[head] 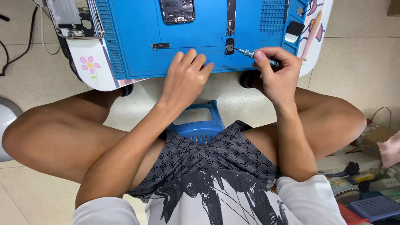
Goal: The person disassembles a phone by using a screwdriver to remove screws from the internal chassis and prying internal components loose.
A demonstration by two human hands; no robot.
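Shirt and shorts: white printed shirt [216, 200] and patterned grey shorts [208, 154] fill the bottom of the view, with bare knees spread to either side.
Stool: blue plastic, its rim [196, 125] shows between the forearms, over the tiled floor [37, 71].
Table: low and white with a flower print [89, 66], carrying a blue mat [137, 29] that covers most of its top.
Left hand: [186, 77] rests palm down on the near edge of the mat, fingers [189, 58] spread flat and holding nothing.
Right hand: [277, 75] has its fingers [260, 56] pinched round the handle of a screwdriver [254, 55] (thumb and forefinger nearest the shaft, the rest curled).
Screwdriver axis: runs from the right hand leftward and slightly away from the person, tip end lowest toward the mat.
Part: a small dark piece [229, 46] lies on the mat at the foot of a narrow dark strip [231, 16]; the screwdriver tip touches or sits just at its right edge, which of the two I cannot tell.
Direction from fingers: the part lies to the left of the right hand's fingers, and just right of and beyond the left fingertips.
Nearer hand: the two are about equally close, but only the right reaches the part, through the tool.
Other pieces: an opened phone shell [177, 10] lies farther back on the mat, a small dark plate [161, 46] left of the left hand, and a phone frame [75, 18] at the table's far left corner.
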